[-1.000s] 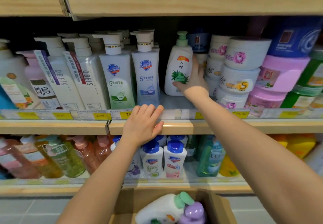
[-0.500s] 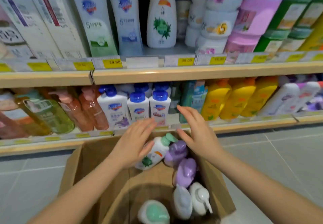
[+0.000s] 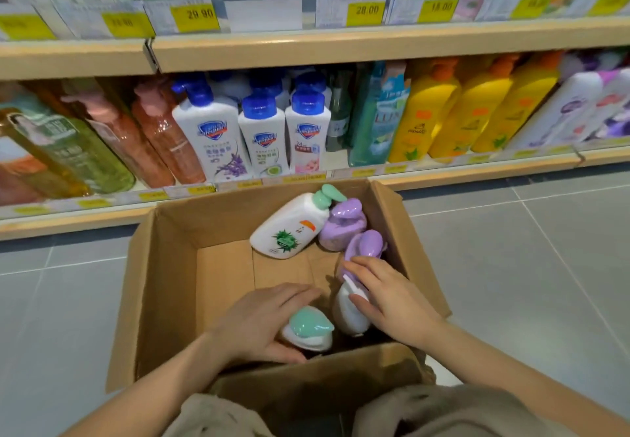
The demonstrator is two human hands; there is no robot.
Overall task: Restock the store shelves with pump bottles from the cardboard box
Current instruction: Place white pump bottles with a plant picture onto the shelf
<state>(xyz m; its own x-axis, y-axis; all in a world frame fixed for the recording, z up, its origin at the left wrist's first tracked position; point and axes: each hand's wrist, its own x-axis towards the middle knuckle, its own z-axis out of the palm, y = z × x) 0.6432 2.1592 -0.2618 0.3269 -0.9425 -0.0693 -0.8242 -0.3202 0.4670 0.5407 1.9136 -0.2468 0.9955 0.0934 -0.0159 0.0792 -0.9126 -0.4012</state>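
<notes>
both hands are now down in the cardboard box [image 3: 163, 286] instead of at the shelf: left hand [image 3: 259, 326] curling around a green-capped pump bottle [image 3: 308, 329], right hand [image 3: 392, 300] resting open on a white-pump bottle [image 3: 349, 314], starting the next pick.

Box: your open cardboard box [image 3: 170, 283] sits on the floor, just before the bottom shelf [image 3: 477, 167].
Far end: a white green-pump bottle [image 3: 289, 228] leans tilted; a lilac bottle [image 3: 341, 228] touches it.
Right wall: a second lilac bottle [image 3: 368, 245].
Near end: a mint-capped bottle [image 3: 310, 329] beside a white-pump bottle [image 3: 347, 314].
</notes>
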